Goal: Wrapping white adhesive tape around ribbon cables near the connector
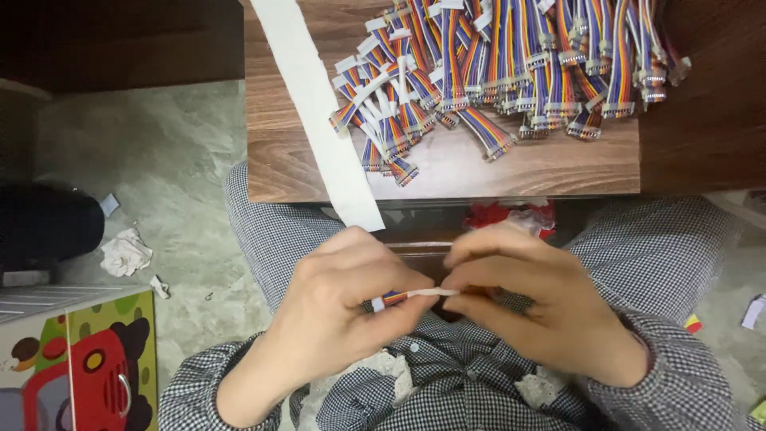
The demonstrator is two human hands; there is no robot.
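My left hand [339,299] pinches a short rainbow ribbon cable [392,298] above my lap, its end poking out between the fingers. My right hand [531,299] meets it from the right, fingertips closed on a white strip [431,292] that runs off the cable's end. Both hands sit just below the front edge of a wooden table [558,164]. On the table lies a heap of similar rainbow ribbon cables [511,68] with white connectors. A long white paper strip [319,104] crosses the table's left part and hangs over the edge.
A colourful cartoon-printed box [80,359] stands at lower left. Crumpled paper scraps [125,254] lie on the grey stone floor. A dark object [48,223] sits at far left. Something red [499,215] shows under the table edge.
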